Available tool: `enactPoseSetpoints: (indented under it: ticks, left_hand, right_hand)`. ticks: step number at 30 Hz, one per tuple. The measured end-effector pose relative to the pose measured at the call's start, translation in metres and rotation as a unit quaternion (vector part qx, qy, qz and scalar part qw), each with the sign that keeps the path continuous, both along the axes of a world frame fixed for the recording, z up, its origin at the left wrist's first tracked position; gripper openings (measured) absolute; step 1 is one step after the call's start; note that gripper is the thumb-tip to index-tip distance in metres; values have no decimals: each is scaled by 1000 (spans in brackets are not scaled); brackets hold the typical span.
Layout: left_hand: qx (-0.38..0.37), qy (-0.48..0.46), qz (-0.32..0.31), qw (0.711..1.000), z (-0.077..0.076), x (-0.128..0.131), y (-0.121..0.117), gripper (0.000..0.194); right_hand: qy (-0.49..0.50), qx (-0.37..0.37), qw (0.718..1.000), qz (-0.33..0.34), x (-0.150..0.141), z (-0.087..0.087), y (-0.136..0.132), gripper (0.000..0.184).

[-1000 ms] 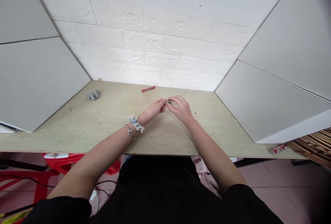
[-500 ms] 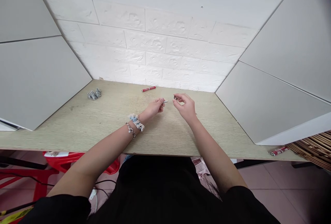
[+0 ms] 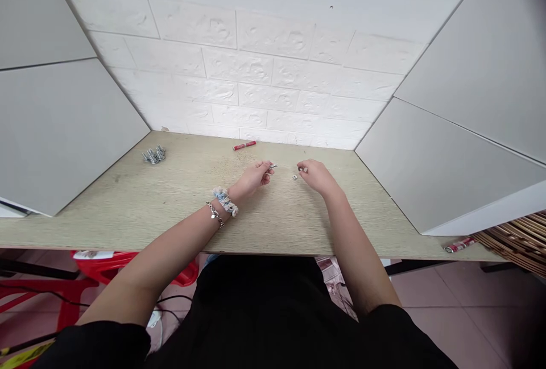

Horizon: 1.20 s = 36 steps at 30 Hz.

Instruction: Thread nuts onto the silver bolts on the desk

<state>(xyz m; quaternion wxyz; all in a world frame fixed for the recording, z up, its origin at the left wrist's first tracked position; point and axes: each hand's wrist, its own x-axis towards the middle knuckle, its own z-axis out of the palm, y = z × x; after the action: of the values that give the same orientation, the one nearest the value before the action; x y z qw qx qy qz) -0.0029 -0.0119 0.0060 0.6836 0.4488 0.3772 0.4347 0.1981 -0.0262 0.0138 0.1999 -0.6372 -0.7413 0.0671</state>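
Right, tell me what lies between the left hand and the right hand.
In the head view, a small metal nut lies on the table there, nearer the right hand. A bolt juts into the gap from the left hand.

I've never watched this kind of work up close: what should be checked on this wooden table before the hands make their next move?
1. Left hand grips the thin silver metal rod: ok.
2. Small silver metal piece lies in view on the pale wooden table, near the right hand: ok.
3. Right fingertips are free: cannot tell; something small and dark shows there.
4. Heap of silver metal bolts is away from both hands: ok.
5. Slim red tube is clear of both hands: ok.
6. Rod's surface is undamaged: cannot tell, too small.
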Motion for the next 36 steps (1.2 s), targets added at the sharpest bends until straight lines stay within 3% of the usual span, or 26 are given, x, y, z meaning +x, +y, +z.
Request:
enactPoseSetpoints:
  ticks: [11, 36]
  left_hand:
    - [4, -7, -12, 1000, -1, 0, 0, 17]
    - [8, -9, -27, 1000, -2, 0, 0, 18]
  right_hand:
    - [-2, -67, 998, 17, -6, -7, -2, 43]
    - [-40, -58, 998, 0, -10, -8, -1, 40]
